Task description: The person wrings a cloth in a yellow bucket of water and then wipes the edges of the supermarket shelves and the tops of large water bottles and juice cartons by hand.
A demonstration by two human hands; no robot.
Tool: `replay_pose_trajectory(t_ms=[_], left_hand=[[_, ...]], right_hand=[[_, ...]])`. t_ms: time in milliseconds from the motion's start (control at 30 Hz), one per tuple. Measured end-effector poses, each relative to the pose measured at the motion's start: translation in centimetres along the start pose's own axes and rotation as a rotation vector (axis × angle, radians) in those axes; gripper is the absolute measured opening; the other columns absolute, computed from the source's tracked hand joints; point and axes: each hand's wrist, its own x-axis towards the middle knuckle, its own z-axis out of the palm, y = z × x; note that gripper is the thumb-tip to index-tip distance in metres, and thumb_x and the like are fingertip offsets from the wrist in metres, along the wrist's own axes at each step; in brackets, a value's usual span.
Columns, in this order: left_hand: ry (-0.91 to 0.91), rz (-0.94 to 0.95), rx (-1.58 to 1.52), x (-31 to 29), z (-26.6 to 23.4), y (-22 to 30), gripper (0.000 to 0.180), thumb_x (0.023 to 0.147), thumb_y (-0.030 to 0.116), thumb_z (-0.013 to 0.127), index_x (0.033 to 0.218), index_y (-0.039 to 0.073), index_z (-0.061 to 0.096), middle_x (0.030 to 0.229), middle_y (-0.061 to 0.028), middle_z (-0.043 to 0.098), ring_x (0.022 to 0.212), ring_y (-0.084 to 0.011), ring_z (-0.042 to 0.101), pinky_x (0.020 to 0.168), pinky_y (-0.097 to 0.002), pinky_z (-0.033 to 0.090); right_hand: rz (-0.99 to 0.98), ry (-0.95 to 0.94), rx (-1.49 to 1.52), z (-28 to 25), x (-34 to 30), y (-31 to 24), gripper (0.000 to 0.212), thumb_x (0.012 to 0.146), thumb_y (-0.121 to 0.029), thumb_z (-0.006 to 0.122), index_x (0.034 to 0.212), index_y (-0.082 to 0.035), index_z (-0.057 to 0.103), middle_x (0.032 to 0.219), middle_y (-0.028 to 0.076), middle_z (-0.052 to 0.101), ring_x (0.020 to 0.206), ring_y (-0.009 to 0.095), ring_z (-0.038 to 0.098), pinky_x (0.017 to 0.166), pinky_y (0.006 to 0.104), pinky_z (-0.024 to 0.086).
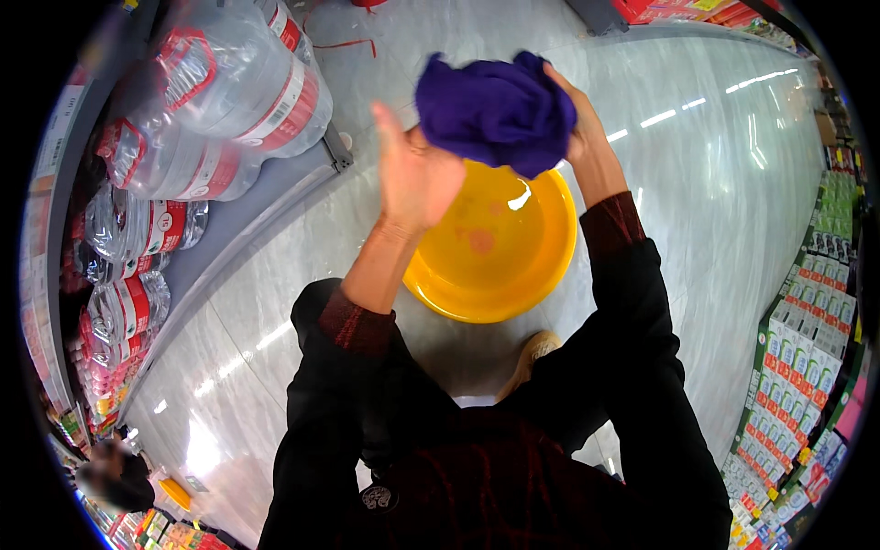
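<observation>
**While one hand grips it, a purple cloth (pixel 500 112) is held up above a yellow basin (pixel 543 286)**

Nearest are the person's dark sleeves (pixel 632 284), with reddish cuffs at the wrists. Past them come the two bare hands. The right hand (pixel 576 112) is bent around the right side of the cloth and has hold of it. The left hand (pixel 417 179) looks loosely open, with its thumb stuck out away from the cloth (it is a bit blurry, so I can't tell if its fingers touch the left edge).

The cloth is bunched up in the air, and from here it covers the far rim of the basin. The basin sits on the shiny gray floor (pixel 697 229). It has pinkish patches inside, but I can't tell how much water is in it, if any. A tan shoe (pixel 534 353) is just beside it.

My guess is that the step now is handling the bunched cloth over the basin. The next move seems to call for the left hand to get a good grip too, with the cloth kept above the basin.

Farther out, big clear bottles (pixel 243 87) fill the left shelf, and small boxes (pixel 796 353) are stacked at the right. Far away, at lower left, is another person (pixel 124 477).
</observation>
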Motion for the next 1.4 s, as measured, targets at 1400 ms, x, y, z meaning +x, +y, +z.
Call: replay_pose_trajectory(t_ms=[1400], left_hand=[[0.151, 0.254, 1.097, 0.8, 6.8, -1.9, 0.054, 0.100, 0.038, 0.035, 0.136, -0.001, 0.041, 0.139, -0.0172, 0.043, 0.129, -0.0275, 0.043, 0.111, -0.0379, 0.025]], right_hand=[[-0.147, -0.580, 0.217, 5.9, 4.4, -4.1, 0.032, 0.094, -0.032, 0.052, 0.113, -0.007, 0.059, 0.103, 0.012, 0.066, 0.088, 0.024, 0.064, 0.078, 0.0371, 0.053]])
